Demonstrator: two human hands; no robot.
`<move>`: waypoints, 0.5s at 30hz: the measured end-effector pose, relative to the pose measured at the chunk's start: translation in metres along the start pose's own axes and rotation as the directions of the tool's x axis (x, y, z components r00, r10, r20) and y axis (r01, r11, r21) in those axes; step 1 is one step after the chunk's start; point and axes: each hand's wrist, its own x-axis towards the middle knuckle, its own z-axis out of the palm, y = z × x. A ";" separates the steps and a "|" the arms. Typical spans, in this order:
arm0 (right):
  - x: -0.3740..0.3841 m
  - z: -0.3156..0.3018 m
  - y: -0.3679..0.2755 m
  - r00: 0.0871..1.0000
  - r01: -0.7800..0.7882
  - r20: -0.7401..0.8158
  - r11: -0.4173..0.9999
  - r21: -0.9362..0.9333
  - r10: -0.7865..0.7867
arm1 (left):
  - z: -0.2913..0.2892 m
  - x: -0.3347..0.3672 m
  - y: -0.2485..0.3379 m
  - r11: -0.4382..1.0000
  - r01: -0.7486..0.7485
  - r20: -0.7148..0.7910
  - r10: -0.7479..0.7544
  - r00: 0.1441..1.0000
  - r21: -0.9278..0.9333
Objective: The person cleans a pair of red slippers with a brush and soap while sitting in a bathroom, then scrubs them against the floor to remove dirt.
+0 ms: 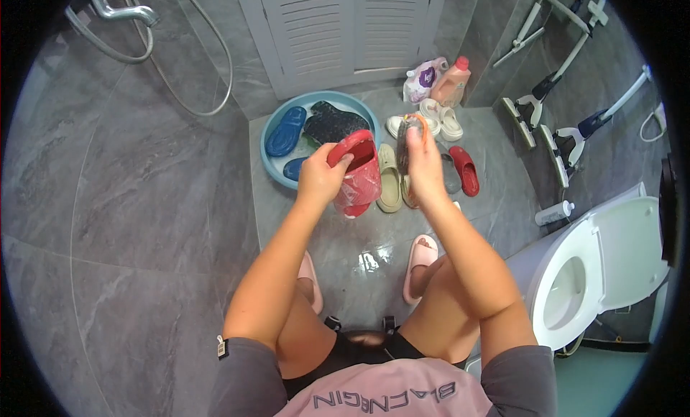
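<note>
My left hand (322, 174) is closed on the rim of a red clog (359, 181), which has whitish suds on its side and its opening tilted up. My right hand (424, 162) grips what looks like a scrub brush (404, 145) with an orange edge and a greyish bristle side facing the clog. A small gap shows between brush and clog. Behind the left hand stands a round blue basin (269, 169) of cloudy water, holding a blue slipper (287, 131), a second blue piece of footwear (293, 169) and a dark speckled shoe (336, 122).
A beige clog (389, 180), white shoes (450, 124) and another red clog (465, 171) lie on the tiles. Bottles (451, 83) stand by the louvred door (316, 29). Mops (568, 147) lean at the right, near a white bottle (554, 213) and the toilet (563, 295).
</note>
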 end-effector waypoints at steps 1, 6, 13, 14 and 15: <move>0.004 -0.007 -0.008 0.998 0.064 -0.008 0.996 -0.059 -0.064 | -0.001 -0.002 0.006 1.000 -0.006 0.041 0.007 0.999 -0.017; -0.013 0.012 -0.030 0.912 0.394 0.168 0.685 -0.613 -0.375 | 0.016 -0.019 0.008 1.000 -0.013 0.069 0.013 0.998 -0.002; -0.010 0.011 -0.012 0.891 0.416 0.167 0.614 -0.671 -0.421 | 0.025 -0.023 0.006 0.981 0.008 -0.038 -0.016 0.999 -0.192; -0.008 0.008 -0.007 0.908 0.396 0.171 0.644 -0.655 -0.383 | 0.028 -0.024 0.003 0.974 0.039 -0.039 -0.049 0.998 -0.224; -0.007 0.009 -0.004 0.922 0.374 0.177 0.676 -0.635 -0.344 | 0.028 -0.024 0.002 0.975 0.040 -0.043 -0.050 0.998 -0.219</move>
